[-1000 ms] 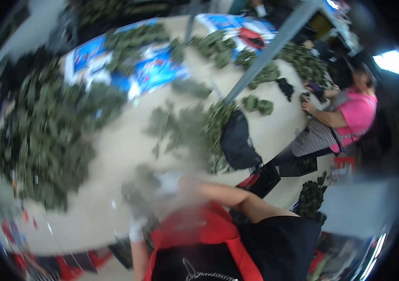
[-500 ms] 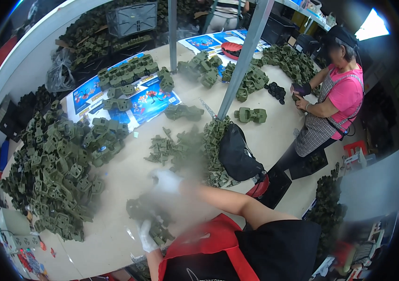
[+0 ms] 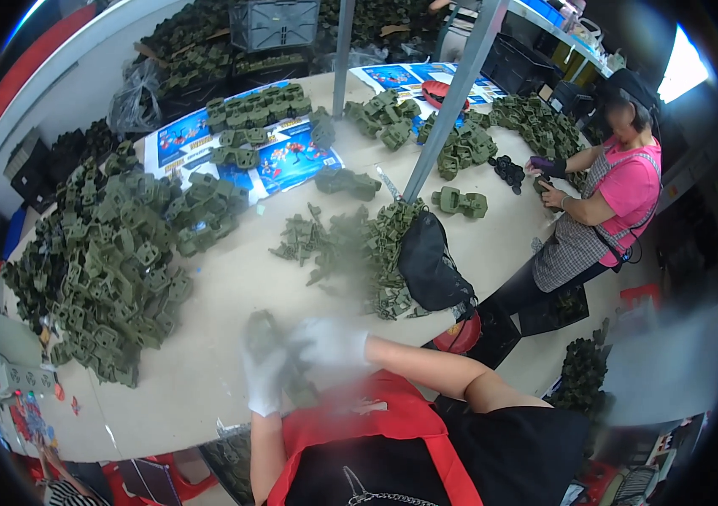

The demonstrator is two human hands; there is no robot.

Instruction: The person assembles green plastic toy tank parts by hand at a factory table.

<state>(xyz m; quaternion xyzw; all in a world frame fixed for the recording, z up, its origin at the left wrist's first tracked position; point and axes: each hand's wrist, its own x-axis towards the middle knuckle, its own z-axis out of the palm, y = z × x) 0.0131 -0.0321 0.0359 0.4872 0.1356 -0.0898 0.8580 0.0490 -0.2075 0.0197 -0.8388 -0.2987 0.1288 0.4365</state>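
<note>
At the near table edge, my white-gloved left hand is closed around the left side of an olive-green plastic toy vehicle body. My right hand, also gloved, meets the same body from the right. Its fingers are curled in against it, though haze blurs them and any small part between them. Beyond my hands lies a pile of small green plastic parts, partly smeared by the haze. Larger green toy vehicle shells are heaped to the left.
A metal post rises from the table beside a black bag. Printed blue sheets lie under rows of green vehicle bodies. Across the table on the right, a co-worker in pink handles parts next to black wheels.
My right hand has come back toward me, to the toy vehicle body. My left hand has risen a little and holds the body more upright. The whole view has shifted slightly.
</note>
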